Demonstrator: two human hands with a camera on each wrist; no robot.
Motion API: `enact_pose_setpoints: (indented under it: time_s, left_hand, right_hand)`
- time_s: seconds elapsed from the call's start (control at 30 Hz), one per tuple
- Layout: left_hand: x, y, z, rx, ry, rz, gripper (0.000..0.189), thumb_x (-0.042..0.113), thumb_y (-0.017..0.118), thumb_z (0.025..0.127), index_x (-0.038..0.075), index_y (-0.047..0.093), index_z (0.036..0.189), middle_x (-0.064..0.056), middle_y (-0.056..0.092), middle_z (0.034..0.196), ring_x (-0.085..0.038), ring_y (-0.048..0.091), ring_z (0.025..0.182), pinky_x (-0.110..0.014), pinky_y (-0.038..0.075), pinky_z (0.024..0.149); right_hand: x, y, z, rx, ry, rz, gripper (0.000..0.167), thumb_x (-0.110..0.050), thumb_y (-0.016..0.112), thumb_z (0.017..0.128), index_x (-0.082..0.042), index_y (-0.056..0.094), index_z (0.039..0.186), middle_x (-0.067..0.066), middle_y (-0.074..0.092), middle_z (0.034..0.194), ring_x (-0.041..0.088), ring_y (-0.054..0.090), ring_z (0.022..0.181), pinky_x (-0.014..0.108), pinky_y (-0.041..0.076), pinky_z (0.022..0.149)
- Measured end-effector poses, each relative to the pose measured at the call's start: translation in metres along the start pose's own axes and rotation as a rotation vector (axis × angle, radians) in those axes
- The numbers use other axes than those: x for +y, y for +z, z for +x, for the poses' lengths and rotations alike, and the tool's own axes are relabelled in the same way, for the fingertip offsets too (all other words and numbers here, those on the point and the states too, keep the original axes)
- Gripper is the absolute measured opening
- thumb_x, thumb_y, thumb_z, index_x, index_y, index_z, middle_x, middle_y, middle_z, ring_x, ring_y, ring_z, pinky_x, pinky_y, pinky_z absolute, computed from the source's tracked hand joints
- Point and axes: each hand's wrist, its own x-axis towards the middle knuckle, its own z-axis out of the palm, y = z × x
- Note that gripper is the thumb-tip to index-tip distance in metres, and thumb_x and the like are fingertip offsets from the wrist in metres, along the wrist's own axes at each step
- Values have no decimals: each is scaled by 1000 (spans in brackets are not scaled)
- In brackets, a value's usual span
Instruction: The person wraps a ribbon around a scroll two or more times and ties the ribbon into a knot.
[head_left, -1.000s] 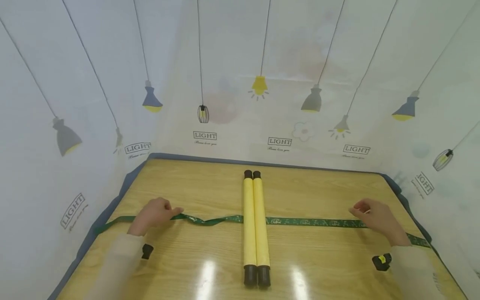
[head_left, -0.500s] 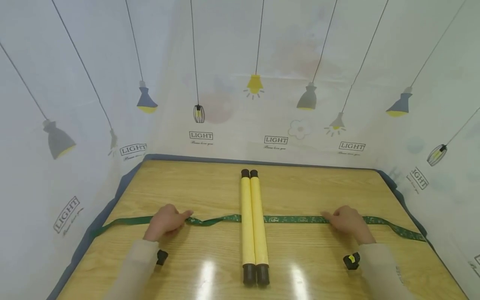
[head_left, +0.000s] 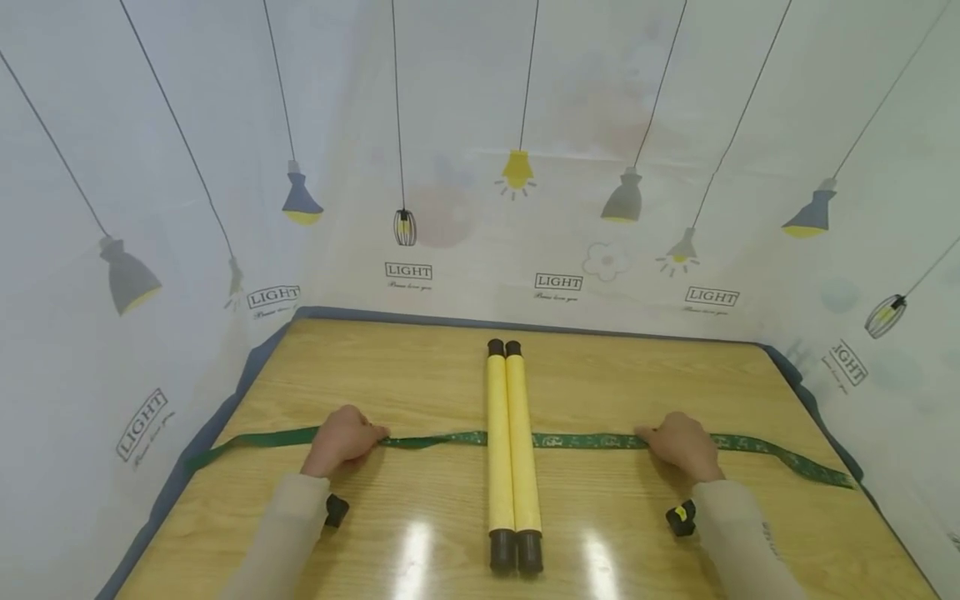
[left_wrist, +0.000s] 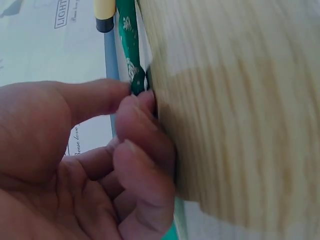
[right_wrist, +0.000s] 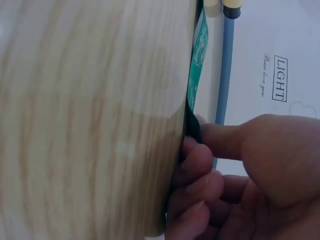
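A green patterned ribbon (head_left: 588, 441) stretches from left to right over the table, passing under two yellow rods (head_left: 513, 442) with dark end caps that lie side by side. My left hand (head_left: 345, 440) pinches the ribbon between thumb and fingertips, left of the rods. On the other side, my right hand (head_left: 681, 443) pinches it as well. Both wrist views show thumb and curled fingers meeting on the green band, close to the wood. The ribbon's loose ends run outward past each hand.
The wooden table (head_left: 420, 367) has a blue-grey cloth edge (head_left: 540, 330) along its back and sides. White printed walls (head_left: 480, 267) with lamp pictures enclose it on three sides. Dark camera mounts (head_left: 681, 518) sit under the wrists.
My right hand has come inward to the left and now pinches the ribbon. My left hand has shifted slightly right along it. The rods stay where they were.
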Motion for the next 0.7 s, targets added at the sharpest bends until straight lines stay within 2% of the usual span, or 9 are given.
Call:
enact_pose_setpoints:
  time_s: [0.07,0.13,0.2,0.27,0.33,0.43,0.53,0.6,0.7]
  left_hand:
    - [1,-1,1,20,18,-16,53,29,67,98,15,50,49,4,43,41,-10,37,38,-23,33,41]
    - [2,-1,1,35,28,-34,50,27,66,98,15,50,52,4,44,44,-10,39,40,-24,34,43]
    - [3,-1,3,46,28,-67,46,25,65,99,14,52,57,3,47,47,-11,41,43,-24,35,45]
    - [5,-2,4,60,34,-106,39,24,64,100,10,59,64,0,54,54,-12,45,47,-25,38,48]
    - [7,-3,5,75,56,-150,34,24,62,102,5,65,74,-4,62,63,-13,51,52,-26,41,50]
    - [11,-4,6,96,105,-220,30,24,61,104,1,68,85,-11,71,79,-17,59,59,-27,46,54]
    - [16,-3,7,101,167,-299,30,24,61,105,1,65,87,-15,73,90,-20,68,71,-30,54,61]
    - [19,-2,8,98,217,-358,28,23,60,105,1,62,88,-16,73,97,-24,72,83,-34,59,69]
    - [25,-1,9,80,293,-441,21,19,58,106,1,64,98,-16,74,107,-28,73,102,-41,62,84]
  right_hand:
    - [0,1,1,18,-31,15,52,-44,58,102,-5,62,67,8,56,65,17,46,56,33,42,54]
    - [2,2,1,42,-45,30,48,-41,58,102,-1,71,80,18,70,83,24,60,66,41,50,62]
    - [3,4,2,74,-63,61,45,-37,57,103,3,75,97,26,73,104,34,67,83,49,54,73]
    - [3,5,3,99,-82,105,44,-35,55,104,5,73,110,29,70,117,42,67,101,55,54,84]
    - [2,6,5,120,-99,155,44,-33,53,105,5,70,117,29,69,118,45,64,107,56,53,87]
    - [-2,6,6,143,-122,228,39,-32,50,107,2,69,112,24,72,111,40,66,103,49,54,83]
    - [-7,5,5,162,-151,301,34,-30,49,108,-1,67,109,20,73,110,33,68,101,47,55,84]
    - [-11,4,4,141,-175,393,34,-29,48,109,0,65,115,21,72,120,35,70,106,52,56,92]
    - [-18,3,4,96,-209,550,36,-28,48,110,0,60,128,21,67,133,34,70,116,57,49,106]
